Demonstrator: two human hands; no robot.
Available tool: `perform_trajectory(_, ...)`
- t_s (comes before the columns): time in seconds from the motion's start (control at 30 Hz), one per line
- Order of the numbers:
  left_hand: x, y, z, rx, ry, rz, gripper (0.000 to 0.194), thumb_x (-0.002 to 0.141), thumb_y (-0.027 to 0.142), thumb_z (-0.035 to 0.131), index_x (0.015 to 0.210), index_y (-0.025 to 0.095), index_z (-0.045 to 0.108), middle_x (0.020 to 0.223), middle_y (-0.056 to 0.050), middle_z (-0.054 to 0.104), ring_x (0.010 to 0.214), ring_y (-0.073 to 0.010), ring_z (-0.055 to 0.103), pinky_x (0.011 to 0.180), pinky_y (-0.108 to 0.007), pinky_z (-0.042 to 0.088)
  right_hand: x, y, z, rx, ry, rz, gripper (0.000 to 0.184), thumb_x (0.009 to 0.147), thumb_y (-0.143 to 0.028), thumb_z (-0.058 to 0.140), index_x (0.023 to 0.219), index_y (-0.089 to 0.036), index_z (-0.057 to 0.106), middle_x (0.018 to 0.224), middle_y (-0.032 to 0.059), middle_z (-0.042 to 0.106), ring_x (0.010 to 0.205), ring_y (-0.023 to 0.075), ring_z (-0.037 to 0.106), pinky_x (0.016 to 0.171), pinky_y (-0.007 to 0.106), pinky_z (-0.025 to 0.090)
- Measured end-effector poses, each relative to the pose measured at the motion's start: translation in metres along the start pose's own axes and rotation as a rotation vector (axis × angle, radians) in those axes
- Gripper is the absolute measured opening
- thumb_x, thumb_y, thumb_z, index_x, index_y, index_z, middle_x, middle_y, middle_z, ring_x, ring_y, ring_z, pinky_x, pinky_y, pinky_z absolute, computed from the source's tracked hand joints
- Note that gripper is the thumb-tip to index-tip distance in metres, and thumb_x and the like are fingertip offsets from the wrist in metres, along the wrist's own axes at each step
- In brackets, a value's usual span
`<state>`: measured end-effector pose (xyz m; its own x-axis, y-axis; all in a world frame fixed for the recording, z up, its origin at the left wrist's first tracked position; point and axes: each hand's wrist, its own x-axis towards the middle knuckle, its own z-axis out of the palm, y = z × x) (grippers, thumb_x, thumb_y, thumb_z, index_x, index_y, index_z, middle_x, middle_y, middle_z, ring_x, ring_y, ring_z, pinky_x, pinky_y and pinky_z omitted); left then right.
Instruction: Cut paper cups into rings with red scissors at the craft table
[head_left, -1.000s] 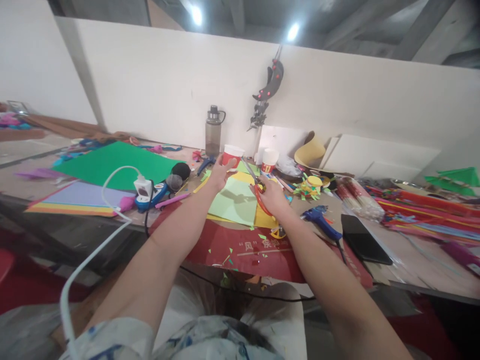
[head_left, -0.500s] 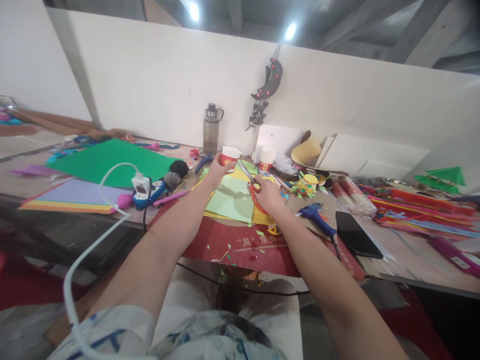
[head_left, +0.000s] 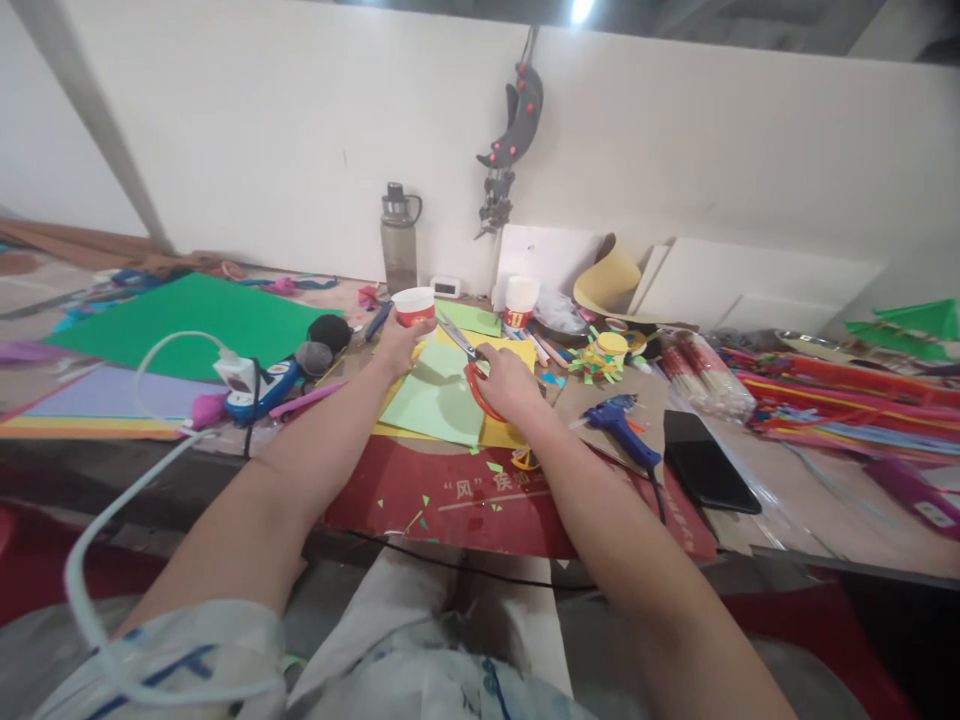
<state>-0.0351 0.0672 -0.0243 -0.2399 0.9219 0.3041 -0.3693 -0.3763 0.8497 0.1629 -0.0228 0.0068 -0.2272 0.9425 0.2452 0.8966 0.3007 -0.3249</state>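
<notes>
My left hand is closed around a red and white paper cup, holding it above the stacked paper. In my right hand is a pair of scissors with orange-red handles; the blades point up and left, toward the cup. Beneath both hands lie pale green paper and yellow paper. A second paper cup stands upright behind my right hand. A small yellow-and-green paper craft sits to the right.
A blue glue gun and a black phone lie at right. Against the wall stands a bottle. Green sheet spreads on the left, near a power strip with a white cable. Paper scraps dot the red board.
The view has tilted down and shifted right. My left hand has drawn the cup nearer and away from the bottle, uncovering a small white device behind it. The scissors stay in my right hand.
</notes>
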Motion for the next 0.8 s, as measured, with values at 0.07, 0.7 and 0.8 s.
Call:
perform_trajectory(0.07,0.000,0.002,-0.001,-0.016,0.008,0.003,0.059,0.050,0.021,0.090,0.102,0.022,0.061,0.101,-0.002,0.071,0.091,-0.0147,0.068,0.087,-0.030,0.055,0.000,-0.001,0.001,0.012,-0.012,-0.008,0.038,0.097,-0.041,0.047,0.128,-0.025,0.062,0.108,0.0145,0.066,0.096,0.0297,0.064,0.081,0.037,0.047)
perform_trajectory(0.7,0.011,0.010,0.018,0.089,-0.091,-0.117,0.069,0.047,0.022,0.092,0.106,0.021,0.057,0.100,-0.002,0.067,0.085,-0.0150,0.065,0.082,-0.033,0.054,0.008,0.032,-0.011,0.066,0.099,-0.001,0.040,0.097,-0.045,0.052,0.125,-0.021,0.066,0.112,0.0151,0.073,0.105,0.0288,0.065,0.085,0.034,0.047)
perform_trajectory(0.8,0.002,0.011,0.009,0.081,-0.130,-0.144,0.071,0.046,0.021,0.092,0.109,0.021,0.059,0.101,-0.002,0.069,0.086,-0.0155,0.064,0.085,-0.035,0.053,0.004,0.025,-0.015,0.004,0.019,0.032,0.039,0.098,-0.044,0.048,0.124,-0.022,0.065,0.111,0.0140,0.072,0.104,0.0281,0.066,0.081,0.033,0.045)
